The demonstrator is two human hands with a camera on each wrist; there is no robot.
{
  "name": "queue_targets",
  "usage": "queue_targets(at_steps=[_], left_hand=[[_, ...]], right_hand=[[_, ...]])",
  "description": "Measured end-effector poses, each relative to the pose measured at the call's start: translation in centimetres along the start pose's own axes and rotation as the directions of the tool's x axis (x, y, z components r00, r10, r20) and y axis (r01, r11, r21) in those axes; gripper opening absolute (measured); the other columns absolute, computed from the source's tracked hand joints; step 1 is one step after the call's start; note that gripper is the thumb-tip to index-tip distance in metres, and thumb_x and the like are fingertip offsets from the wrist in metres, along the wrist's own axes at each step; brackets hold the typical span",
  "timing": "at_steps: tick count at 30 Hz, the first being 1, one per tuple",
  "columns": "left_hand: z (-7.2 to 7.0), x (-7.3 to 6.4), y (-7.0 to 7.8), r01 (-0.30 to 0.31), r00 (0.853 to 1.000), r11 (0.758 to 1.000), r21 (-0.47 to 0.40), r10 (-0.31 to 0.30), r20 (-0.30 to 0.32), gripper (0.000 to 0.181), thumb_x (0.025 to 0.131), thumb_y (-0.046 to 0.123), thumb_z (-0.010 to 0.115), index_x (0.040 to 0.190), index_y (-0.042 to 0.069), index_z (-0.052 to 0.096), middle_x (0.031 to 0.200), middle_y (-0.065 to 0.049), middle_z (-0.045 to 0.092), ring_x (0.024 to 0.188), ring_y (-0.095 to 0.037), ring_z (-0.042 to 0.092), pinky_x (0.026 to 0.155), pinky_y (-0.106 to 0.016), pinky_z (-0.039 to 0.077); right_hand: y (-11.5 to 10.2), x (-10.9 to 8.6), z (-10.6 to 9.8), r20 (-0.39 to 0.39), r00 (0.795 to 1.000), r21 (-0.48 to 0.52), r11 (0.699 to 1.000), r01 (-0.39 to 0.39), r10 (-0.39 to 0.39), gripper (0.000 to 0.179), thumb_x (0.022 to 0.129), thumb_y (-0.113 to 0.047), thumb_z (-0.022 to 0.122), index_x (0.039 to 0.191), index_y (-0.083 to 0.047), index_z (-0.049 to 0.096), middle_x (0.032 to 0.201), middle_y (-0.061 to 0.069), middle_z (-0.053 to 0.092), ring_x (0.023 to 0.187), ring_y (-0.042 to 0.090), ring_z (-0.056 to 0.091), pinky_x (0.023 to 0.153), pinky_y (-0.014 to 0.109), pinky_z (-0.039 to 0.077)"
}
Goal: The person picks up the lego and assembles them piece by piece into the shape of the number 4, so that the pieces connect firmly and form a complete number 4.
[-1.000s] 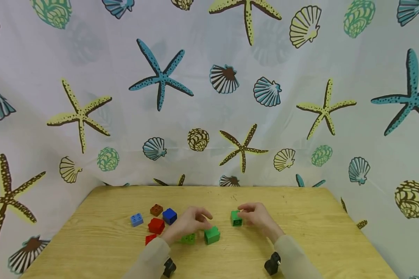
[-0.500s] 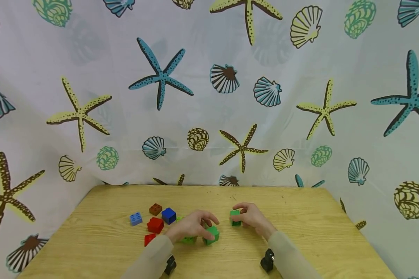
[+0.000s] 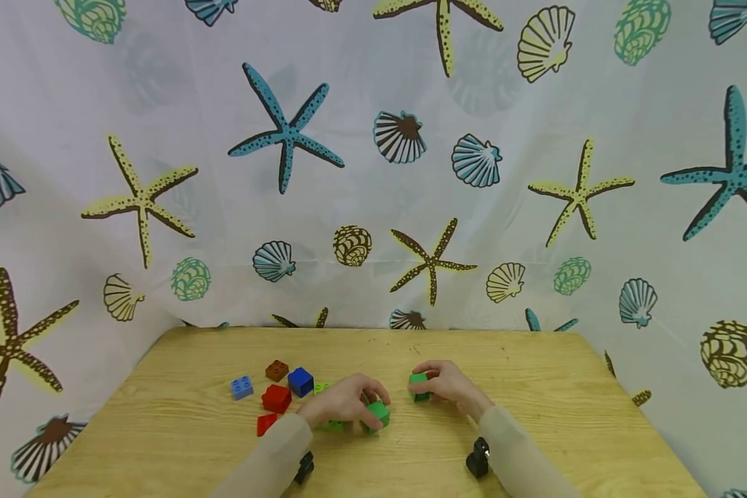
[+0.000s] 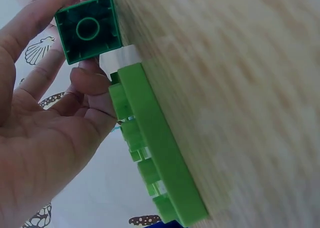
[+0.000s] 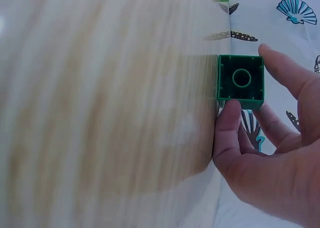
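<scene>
In the head view my left hand [image 3: 348, 400] curls over a green toy building block [image 3: 380, 411]. The left wrist view shows this block [image 4: 75, 43] on its side, hollow underside toward the camera, with the thumb below and fingers around it. To the right, my right hand [image 3: 453, 382] pinches a second green block [image 3: 418, 378]. In the right wrist view that block [image 5: 229, 68] also lies on its side, thumb on one face and index finger at the opposite corner. A lime green studded brick [image 4: 160, 148] lies beside the left hand, partly hidden in the head view.
Left of the hands lie two red pieces [image 3: 277, 398], a dark blue block [image 3: 301, 382], a light blue brick [image 3: 242, 387] and a brown-orange brick [image 3: 277, 371]. The wooden table [image 3: 554, 401] ends at a shell-patterned curtain [image 3: 361, 194].
My left hand has moved right and closed around its green block. My right hand has shifted slightly left and its fingers have come round the other green block.
</scene>
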State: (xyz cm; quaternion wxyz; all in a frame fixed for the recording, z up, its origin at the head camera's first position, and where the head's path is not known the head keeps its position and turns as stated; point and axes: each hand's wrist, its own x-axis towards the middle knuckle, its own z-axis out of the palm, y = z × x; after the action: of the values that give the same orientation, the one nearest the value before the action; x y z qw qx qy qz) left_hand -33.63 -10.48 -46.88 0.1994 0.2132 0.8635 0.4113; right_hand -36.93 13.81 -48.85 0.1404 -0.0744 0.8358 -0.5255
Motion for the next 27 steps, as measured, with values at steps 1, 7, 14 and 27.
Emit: queue_targets(at_steps=[1,7,14,27], left_hand=[[0.0,0.0,0.0,-0.004,1.000,1.000,0.016,0.004,-0.006,0.028,0.078,0.010,0.083,0.103,0.011,0.072,0.097,-0.004,0.063,0.085,-0.020,0.056,0.074,-0.036,0.047],[0.2,0.1,0.1,-0.018,0.999,0.993,0.115,0.023,-0.040,0.021,0.077,0.017,0.083,0.093,0.016,0.069,0.085,-0.002,0.063,0.077,-0.018,0.054,0.069,-0.035,0.045],[0.4,0.0,-0.1,-0.050,0.996,0.995,0.089,0.056,-0.075,0.019,0.081,0.020,0.080,0.094,0.017,0.066,0.091,-0.001,0.064,0.086,-0.017,0.058,0.075,-0.038,0.049],[0.1,-0.1,-0.5,-0.100,0.971,0.993,-0.061,0.084,-0.225,0.045,0.087,0.022,0.076,0.128,0.014,0.060,0.107,-0.006,0.062,0.093,-0.019,0.061,0.079,-0.039,0.052]], right_hand=[[0.0,0.0,0.0,0.007,1.000,0.003,1.000,0.004,-0.004,0.043,0.085,-0.021,0.077,0.123,-0.005,0.063,0.130,0.020,0.057,0.091,0.019,0.058,0.071,0.031,0.052],[0.2,-0.1,-0.2,0.028,0.999,0.015,0.999,0.039,-0.039,0.040,0.086,-0.016,0.074,0.123,-0.005,0.062,0.122,0.018,0.061,0.088,0.018,0.062,0.073,0.034,0.056],[0.2,-0.5,-0.4,0.080,0.994,0.064,0.995,0.071,-0.076,0.040,0.087,-0.008,0.071,0.125,-0.001,0.059,0.120,0.019,0.062,0.093,0.018,0.064,0.078,0.037,0.058],[0.2,-0.9,-1.2,0.168,0.974,0.118,0.984,0.132,-0.151,0.046,0.087,-0.003,0.071,0.130,0.003,0.054,0.124,0.019,0.064,0.107,0.022,0.064,0.085,0.038,0.056]])
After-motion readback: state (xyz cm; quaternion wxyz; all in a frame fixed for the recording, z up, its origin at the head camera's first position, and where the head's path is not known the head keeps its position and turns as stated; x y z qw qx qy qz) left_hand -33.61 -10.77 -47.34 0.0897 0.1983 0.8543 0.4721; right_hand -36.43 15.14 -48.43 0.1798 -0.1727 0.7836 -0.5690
